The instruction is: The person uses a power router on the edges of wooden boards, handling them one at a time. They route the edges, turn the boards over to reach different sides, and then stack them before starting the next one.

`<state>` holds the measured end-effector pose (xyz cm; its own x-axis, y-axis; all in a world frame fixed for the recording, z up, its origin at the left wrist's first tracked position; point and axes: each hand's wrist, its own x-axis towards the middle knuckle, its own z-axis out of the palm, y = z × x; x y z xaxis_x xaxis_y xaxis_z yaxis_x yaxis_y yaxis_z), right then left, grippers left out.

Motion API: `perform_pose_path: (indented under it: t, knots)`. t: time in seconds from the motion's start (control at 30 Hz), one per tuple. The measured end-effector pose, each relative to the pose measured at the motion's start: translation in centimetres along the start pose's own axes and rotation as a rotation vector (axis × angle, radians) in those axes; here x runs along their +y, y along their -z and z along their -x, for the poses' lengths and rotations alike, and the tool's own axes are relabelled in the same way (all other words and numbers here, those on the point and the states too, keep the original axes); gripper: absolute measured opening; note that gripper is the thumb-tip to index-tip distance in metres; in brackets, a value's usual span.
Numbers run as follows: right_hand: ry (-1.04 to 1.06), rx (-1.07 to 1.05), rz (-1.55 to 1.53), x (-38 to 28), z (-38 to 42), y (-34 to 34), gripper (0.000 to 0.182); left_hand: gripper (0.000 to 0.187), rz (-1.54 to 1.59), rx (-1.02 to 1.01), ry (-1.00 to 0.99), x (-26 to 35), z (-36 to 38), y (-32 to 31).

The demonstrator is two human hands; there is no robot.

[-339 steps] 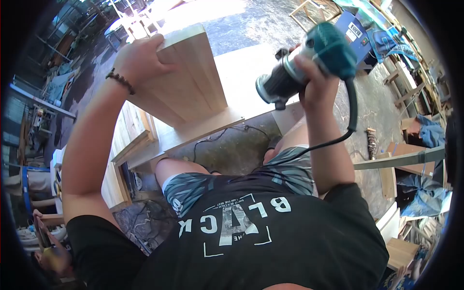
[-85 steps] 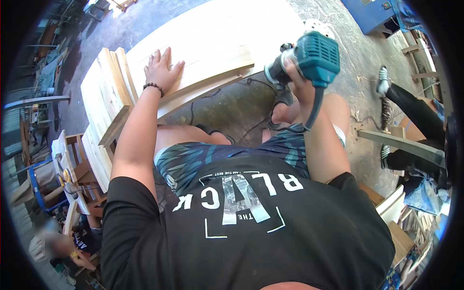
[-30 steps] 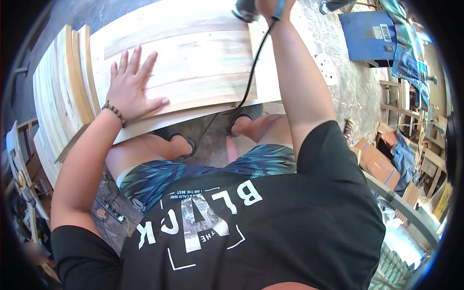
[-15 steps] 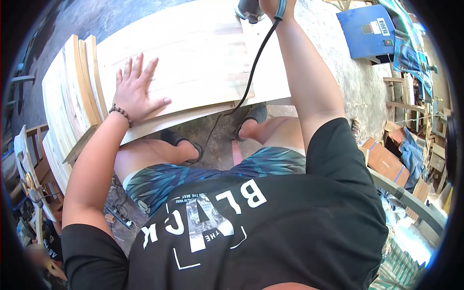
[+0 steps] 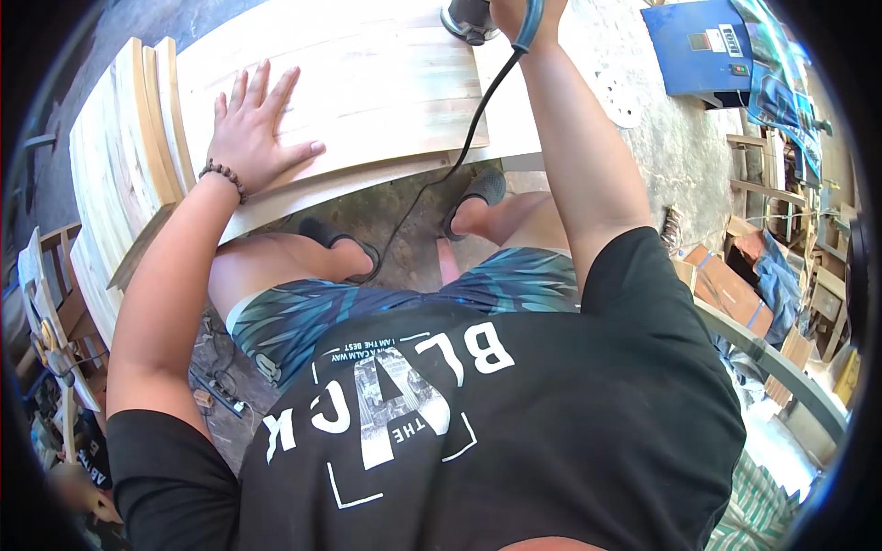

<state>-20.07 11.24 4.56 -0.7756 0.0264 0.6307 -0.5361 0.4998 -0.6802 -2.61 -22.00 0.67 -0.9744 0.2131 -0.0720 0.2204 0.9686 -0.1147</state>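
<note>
My left hand [image 5: 246, 138] lies flat with its fingers spread on a pale wooden panel [image 5: 377, 92]. At the top edge of the view my right hand [image 5: 531, 16] is wrapped round a power tool [image 5: 470, 18] with a metal base, near the panel's right end. Part of that hand and of the tool is cut off by the frame. A black cord [image 5: 478, 115] runs from the tool down over the panel's front edge to the floor. Upright boards [image 5: 142, 138] stand just left of my left hand.
A blue machine [image 5: 694, 50] stands at the upper right. Wood pieces and a brown box [image 5: 730, 289] lie on the right. A grey curved rail [image 5: 781, 363] passes beside my body. At the lower left are a wooden frame [image 5: 55, 321] and part of another person [image 5: 83, 487].
The whole view has shifted slightly, with the panel and boards now higher in the frame. My left hand stays flat on the panel, and my right hand still holds the tool.
</note>
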Motion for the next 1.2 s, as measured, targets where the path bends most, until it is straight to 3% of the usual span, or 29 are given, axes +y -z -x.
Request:
perform_pose_path:
  t: [0.2,0.4,0.53,0.73,0.8,0.9,1.0,1.03,1.2]
  knots:
    - [-0.251,0.001,-0.088,-3.2,3.1,2.1,0.039,0.104,-0.002,0.036,-0.005,0.0,0.0,-0.4]
    - [-0.133,-0.098,-0.168,-6.0,6.7,5.1,0.03,0.102,-0.002,0.043,0.003,0.1,0.1,-0.4]
    - [-0.212,-0.096,-0.317,-6.7,9.8,6.6,0.035,0.102,-0.013,0.048,0.002,0.0,0.1,-0.8]
    - [-0.046,-0.087,0.108,-4.3,14.3,8.7,0.044,0.104,-0.025,0.029,0.026,0.1,0.1,-0.7]
    - [-0.154,-0.182,0.103,-6.6,16.4,10.6,0.043,0.107,-0.038,0.011,0.048,0.4,0.1,-0.4]
    - [-0.116,-0.154,0.038,-10.0,19.1,11.9,0.037,0.106,-0.017,-0.007,0.128,0.8,0.3,-0.1]
    - [-0.275,-0.18,-0.114,-9.5,21.7,13.9,0.054,0.106,-0.015,-0.031,0.262,1.1,0.3,-0.3]
    - [-0.464,-0.123,-0.216,-10.9,21.3,14.6,0.051,0.106,0.002,-0.027,0.292,1.2,0.3,-0.4]
    - [-0.355,0.127,-0.274,-10.8,20.6,17.4,0.032,0.104,0.139,-0.003,0.4,1.3,0.8,-1.4]
